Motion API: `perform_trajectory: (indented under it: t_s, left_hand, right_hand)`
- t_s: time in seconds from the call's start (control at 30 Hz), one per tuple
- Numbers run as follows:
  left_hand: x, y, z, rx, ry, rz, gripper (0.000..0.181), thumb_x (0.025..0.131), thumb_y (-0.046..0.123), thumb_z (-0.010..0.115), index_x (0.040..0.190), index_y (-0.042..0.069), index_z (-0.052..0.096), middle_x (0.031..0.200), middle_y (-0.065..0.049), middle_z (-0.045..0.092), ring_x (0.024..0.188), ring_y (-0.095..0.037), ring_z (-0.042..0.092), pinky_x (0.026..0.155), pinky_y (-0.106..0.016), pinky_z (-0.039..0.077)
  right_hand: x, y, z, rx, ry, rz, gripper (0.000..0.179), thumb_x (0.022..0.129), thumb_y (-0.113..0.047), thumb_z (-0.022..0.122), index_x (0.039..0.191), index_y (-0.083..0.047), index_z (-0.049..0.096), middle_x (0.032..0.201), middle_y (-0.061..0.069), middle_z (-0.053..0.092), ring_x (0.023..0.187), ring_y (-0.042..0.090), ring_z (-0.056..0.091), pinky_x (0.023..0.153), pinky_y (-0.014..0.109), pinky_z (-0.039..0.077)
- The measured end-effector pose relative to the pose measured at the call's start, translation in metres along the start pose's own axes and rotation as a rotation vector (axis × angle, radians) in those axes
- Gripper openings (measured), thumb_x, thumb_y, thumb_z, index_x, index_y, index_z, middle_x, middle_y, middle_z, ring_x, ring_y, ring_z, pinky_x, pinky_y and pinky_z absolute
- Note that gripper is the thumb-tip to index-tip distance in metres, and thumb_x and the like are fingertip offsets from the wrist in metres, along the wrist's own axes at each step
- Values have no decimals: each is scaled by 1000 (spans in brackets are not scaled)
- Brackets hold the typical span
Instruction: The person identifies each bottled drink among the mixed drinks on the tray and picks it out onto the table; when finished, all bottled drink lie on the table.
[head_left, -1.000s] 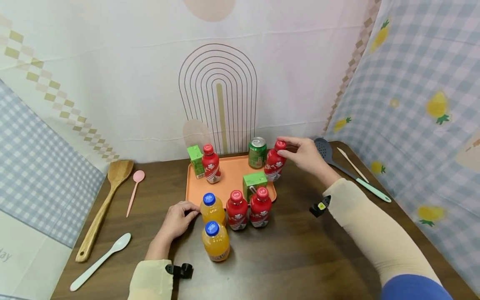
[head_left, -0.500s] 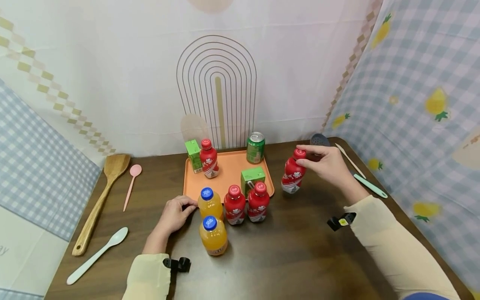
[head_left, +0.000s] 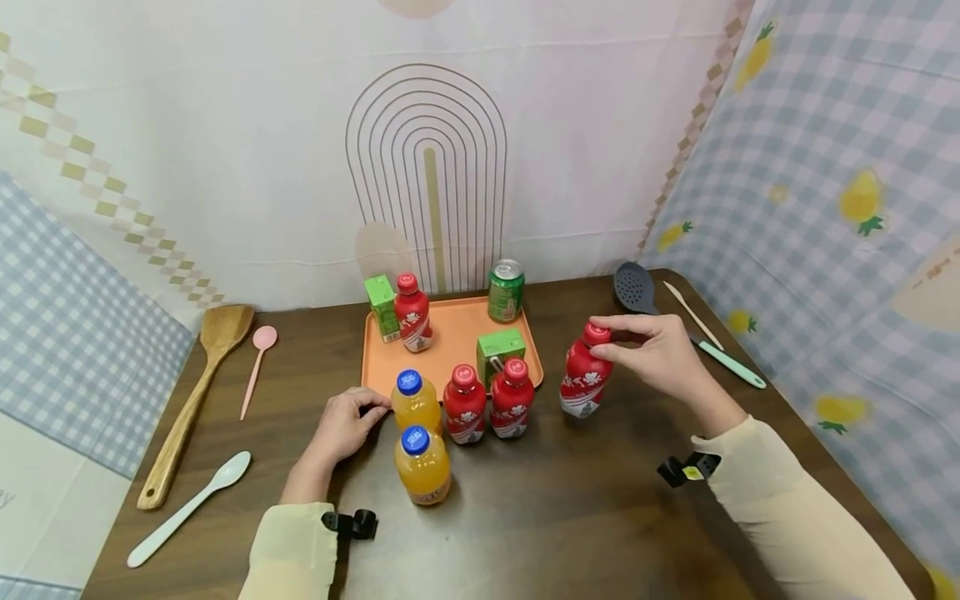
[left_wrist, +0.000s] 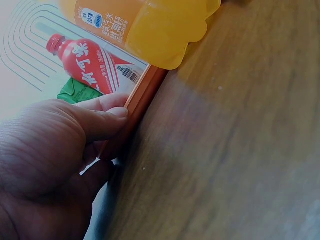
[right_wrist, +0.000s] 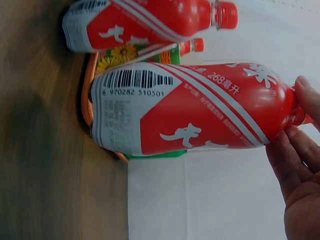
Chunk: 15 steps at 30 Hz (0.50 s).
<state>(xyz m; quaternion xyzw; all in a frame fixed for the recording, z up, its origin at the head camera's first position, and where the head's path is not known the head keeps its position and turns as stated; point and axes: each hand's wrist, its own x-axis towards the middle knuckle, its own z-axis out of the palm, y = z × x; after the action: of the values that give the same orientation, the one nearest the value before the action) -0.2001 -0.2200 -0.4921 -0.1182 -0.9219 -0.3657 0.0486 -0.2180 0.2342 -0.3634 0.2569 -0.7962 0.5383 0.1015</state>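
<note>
My right hand [head_left: 660,357] pinches a red soda bottle [head_left: 583,373] by its neck, just below the cap. The bottle tilts slightly to the right of the orange tray [head_left: 461,325], and its base seems a little off the table. With thumb and fingers, my left hand [head_left: 341,427] pinches the tray's near left corner. On the tray are another red bottle [head_left: 414,318], a green can [head_left: 506,293] and two green drink cartons [head_left: 383,308]. In front of it stand two more red bottles [head_left: 465,407] and two orange soda bottles [head_left: 423,468] with blue caps.
At the left lie a wooden spatula [head_left: 187,400], a small pink spoon [head_left: 258,358] and a pale green spoon [head_left: 195,504]. A grey slotted spoon [head_left: 634,287] and a thin light stick [head_left: 692,313] lie at the back right. Hanging cloth [head_left: 600,150] encloses the table's back and sides.
My right hand has carried the red soda bottle from the tray's right edge outward to the right, then nearer to me. The left hand has stayed at the tray's corner.
</note>
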Motion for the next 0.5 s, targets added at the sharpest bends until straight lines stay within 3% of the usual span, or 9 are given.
perform_trajectory:
  t_s: [0.27,0.5]
  left_hand:
    - [1,0,-3,11,-3,-3,10,88,6,69,90,13,76,94,1,68,96,-24,62,89,-47,48]
    - [1,1,-1,15,-13,-13,10,88,6,69,91,14,76,94,2,69,96,-24,61,90,-47,48]
  right_hand:
    - [-9,-42,16,-40,-58,-119,35,68,9,81,101,5,73,96,14,72,83,9,69,65,31,57]
    - [-16,-49,32,-1,-102,-224,37,63,12,83,98,4,74,95,13,73,84,12,70,66,32,57]
